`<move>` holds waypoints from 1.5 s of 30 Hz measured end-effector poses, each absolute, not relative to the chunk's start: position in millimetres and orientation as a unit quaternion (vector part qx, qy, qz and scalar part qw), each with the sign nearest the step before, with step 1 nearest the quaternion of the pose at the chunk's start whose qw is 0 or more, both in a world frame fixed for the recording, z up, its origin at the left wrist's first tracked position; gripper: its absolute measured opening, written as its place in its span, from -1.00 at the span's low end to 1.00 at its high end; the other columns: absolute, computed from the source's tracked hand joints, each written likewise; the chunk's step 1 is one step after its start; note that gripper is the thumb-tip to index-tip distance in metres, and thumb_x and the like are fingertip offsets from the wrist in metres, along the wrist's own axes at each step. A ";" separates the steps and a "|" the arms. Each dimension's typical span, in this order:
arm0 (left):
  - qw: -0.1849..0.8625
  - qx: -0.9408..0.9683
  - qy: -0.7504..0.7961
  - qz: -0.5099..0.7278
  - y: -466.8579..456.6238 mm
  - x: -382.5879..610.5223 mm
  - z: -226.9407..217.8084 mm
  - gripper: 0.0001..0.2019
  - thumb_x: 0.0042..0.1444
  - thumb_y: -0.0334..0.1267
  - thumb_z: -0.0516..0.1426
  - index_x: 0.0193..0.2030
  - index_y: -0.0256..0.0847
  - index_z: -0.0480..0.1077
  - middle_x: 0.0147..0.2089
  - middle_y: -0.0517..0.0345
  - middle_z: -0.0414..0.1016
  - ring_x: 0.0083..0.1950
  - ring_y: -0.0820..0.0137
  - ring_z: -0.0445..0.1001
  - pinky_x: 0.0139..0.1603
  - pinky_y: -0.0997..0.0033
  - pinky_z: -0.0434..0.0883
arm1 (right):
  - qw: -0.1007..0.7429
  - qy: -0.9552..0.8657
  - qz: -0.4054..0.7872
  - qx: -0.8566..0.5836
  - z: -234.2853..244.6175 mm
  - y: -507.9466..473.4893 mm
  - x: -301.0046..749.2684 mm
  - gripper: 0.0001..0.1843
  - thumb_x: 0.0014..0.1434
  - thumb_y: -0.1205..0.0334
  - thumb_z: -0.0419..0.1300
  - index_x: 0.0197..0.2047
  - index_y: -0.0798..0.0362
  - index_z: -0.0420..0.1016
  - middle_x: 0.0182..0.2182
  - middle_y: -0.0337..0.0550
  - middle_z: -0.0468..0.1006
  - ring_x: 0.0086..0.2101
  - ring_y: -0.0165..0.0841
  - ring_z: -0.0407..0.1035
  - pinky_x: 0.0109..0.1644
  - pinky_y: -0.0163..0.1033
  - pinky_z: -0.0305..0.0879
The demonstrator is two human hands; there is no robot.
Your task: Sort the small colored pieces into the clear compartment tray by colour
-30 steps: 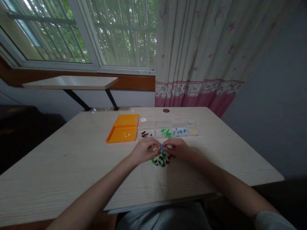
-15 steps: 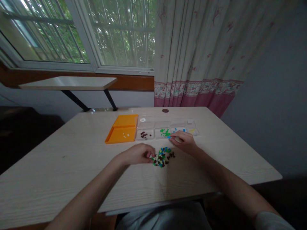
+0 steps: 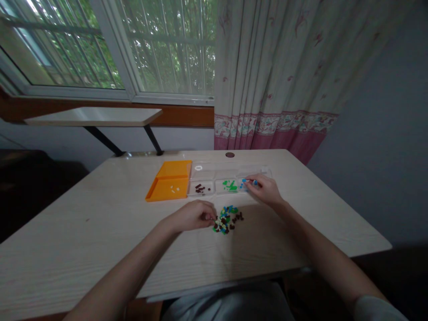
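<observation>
A mixed pile of small toy bricks in brown, green, blue and pale yellow lies on the table. My left hand is at its left edge, fingers curled and pinched; whatever they hold is hidden. My right hand is closed in a pinch over the blue pieces' compartment of a clear plastic tray, with a small blue brick at its fingertips. Green bricks fill part of the compartment to its left, and brown bricks lie in the one further left.
An open orange box holding a few white pieces stands left of the clear tray. A raised shelf on black legs is at the table's back left. Behind the table are a window and a curtain.
My right hand has moved right with the blue brick, from near the green compartment to the blue one. My left hand stays at the pile with its fingers slightly shifted.
</observation>
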State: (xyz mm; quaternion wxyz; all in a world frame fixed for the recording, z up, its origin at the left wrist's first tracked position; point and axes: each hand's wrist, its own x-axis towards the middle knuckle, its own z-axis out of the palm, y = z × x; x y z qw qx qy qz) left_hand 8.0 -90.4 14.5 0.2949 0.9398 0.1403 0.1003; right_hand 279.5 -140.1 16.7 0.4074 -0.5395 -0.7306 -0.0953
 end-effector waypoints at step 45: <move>0.191 0.951 0.167 0.175 -89.8 8.9 25.0 -0.90 0.02 -0.35 0.06 -0.36 -0.23 0.39 -0.37 0.13 0.43 -0.30 0.44 0.38 -0.27 0.54 0.30 | 0.431 -0.772 -0.002 -0.467 -4.8 -146.7 232.0 -0.80 0.12 0.15 0.12 -0.27 0.04 0.52 -0.46 -0.16 0.55 -0.45 -0.44 0.40 -0.32 -0.37 0.29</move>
